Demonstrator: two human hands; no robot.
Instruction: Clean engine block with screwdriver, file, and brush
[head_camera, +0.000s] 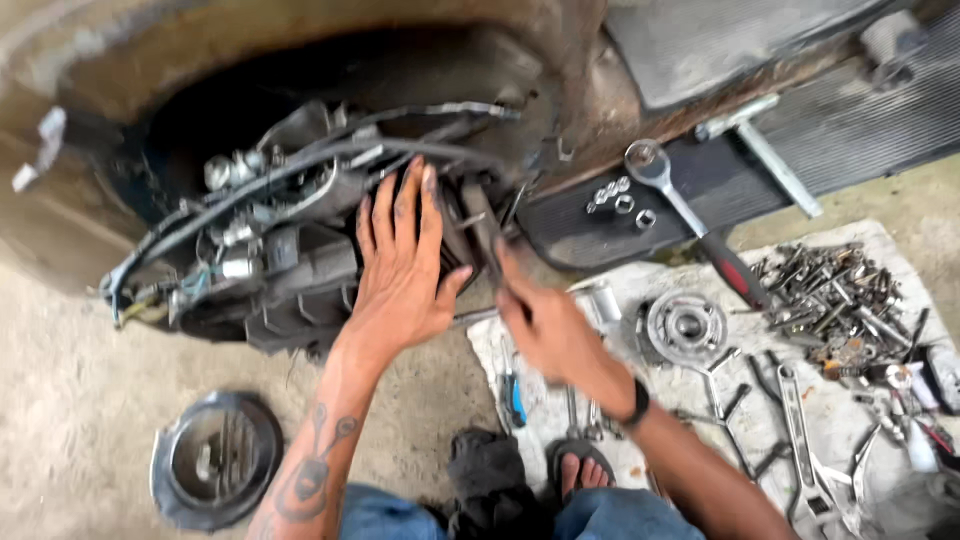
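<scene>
A greasy engine assembly (270, 265) with black hoses and cables sits inside the vehicle's wheel arch. My left hand (402, 262) lies flat on its right side, fingers spread and pointing up. My right hand (545, 325) is just to the right, blurred, closed around a thin dark tool (486, 232) whose tip reaches the engine's right edge beside my left fingers. What the tool touches is hidden.
A round metal cover (215, 460) lies on the dirt at lower left. A white cloth (900, 470) at right holds a pile of bolts (830, 295), a round hub part (686, 326) and wrenches. A ratchet wrench (690, 220) and nuts (618, 197) rest on the black footboard.
</scene>
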